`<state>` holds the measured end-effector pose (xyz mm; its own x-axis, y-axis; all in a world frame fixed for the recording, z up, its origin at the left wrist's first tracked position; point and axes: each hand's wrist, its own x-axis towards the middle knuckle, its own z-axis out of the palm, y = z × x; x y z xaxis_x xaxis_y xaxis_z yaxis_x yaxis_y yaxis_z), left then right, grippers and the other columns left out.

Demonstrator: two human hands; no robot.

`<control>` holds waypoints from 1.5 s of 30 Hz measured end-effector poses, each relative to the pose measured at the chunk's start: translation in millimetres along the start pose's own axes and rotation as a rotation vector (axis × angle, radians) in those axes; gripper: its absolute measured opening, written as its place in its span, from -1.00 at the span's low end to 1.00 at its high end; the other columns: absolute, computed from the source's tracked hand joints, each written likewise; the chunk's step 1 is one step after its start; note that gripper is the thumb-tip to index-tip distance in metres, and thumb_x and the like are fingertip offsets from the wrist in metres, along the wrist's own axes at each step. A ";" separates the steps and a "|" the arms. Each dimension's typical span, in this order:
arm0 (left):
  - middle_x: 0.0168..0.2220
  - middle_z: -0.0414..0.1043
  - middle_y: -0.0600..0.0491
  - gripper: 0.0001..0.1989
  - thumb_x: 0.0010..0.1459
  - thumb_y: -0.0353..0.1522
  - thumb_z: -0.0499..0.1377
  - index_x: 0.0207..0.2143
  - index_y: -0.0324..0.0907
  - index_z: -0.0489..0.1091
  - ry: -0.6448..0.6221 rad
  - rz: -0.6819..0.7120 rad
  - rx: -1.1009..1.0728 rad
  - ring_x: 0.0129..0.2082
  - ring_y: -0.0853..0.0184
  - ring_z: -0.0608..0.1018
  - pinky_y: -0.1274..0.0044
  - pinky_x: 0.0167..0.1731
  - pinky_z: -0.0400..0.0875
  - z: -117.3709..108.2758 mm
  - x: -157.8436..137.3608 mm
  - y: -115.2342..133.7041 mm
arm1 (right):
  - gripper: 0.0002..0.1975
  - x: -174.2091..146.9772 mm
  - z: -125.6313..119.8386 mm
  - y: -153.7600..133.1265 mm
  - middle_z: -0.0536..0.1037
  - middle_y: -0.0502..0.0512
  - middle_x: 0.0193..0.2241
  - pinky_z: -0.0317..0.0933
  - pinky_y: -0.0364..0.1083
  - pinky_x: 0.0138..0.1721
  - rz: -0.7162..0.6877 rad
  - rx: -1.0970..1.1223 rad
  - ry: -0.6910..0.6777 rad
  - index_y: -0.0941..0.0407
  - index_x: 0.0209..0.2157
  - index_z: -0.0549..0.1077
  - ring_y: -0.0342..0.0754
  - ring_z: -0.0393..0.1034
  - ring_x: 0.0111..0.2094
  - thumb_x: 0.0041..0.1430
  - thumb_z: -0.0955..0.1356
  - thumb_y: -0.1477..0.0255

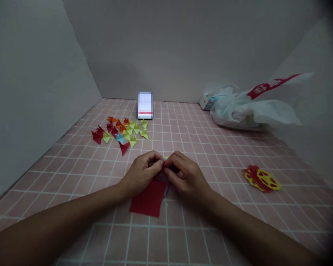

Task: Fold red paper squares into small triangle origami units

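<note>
My left hand (pixel 143 171) and my right hand (pixel 187 175) meet at their fingertips in the middle of the table. Both are closed, thumbs against fingers, pinching a small red piece of paper (pixel 163 167) that is mostly hidden by the fingers. Below them a flat red paper sheet (pixel 148 199) lies on the tabletop. A bluish-grey paper edge (pixel 166 190) shows beside it, under my right hand. Bits of yellow paper peek out behind the fingers. Beyond my left hand stand several folded paper birds (pixel 123 129) in red, orange, yellow-green and blue.
A lit phone or tablet (pixel 145 105) stands upright near the back wall. At the back right a white plastic bag (pixel 246 111) rests against a small box (pixel 204 102). Red and yellow paper cut-outs (pixel 262 180) lie at the right on the pink checked table (pixel 211 147). Walls enclose the table.
</note>
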<state>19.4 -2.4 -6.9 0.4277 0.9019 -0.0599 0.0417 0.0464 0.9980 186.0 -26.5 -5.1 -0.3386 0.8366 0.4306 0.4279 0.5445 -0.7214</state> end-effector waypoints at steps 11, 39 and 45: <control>-0.52 0.33 0.16 -0.85 0.21 -0.31 0.13 -0.38 -0.21 0.34 -0.015 0.017 0.015 -0.53 0.45 0.39 0.59 -0.47 0.26 -1.5 0.3 -2.3 | -0.85 -1.1 0.6 0.4 0.36 0.00 -0.48 0.09 -0.16 -0.40 0.012 -0.016 -0.009 0.16 -0.44 0.35 -0.15 0.25 -0.44 0.17 0.28 0.65; -0.56 0.30 0.19 -0.84 0.21 -0.28 0.13 -0.37 -0.19 0.32 0.034 0.021 0.030 -0.57 0.45 0.36 0.60 -0.52 0.23 -3.1 -1.0 1.8 | -0.85 -0.1 -2.4 1.7 0.44 0.05 -0.39 0.20 -0.10 -0.27 -0.060 0.009 -0.034 0.13 -0.33 0.43 -0.09 0.34 -0.32 0.21 0.29 0.65; -0.47 0.35 0.16 -0.89 0.21 -0.32 0.16 -0.27 -0.18 0.34 0.021 0.066 -0.044 -0.51 0.45 0.41 0.59 -0.47 0.29 -2.5 -0.3 2.0 | -0.87 0.6 -4.1 0.1 0.44 0.04 -0.41 0.18 -0.12 -0.33 -0.020 -0.022 -0.013 0.13 -0.33 0.41 -0.10 0.32 -0.37 0.23 0.28 0.62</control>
<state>17.0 -1.5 -4.8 0.4088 0.9126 0.0056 -0.0257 0.0054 0.9997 189.2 -25.6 -2.7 -0.3584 0.8246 0.4378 0.4395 0.5627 -0.7001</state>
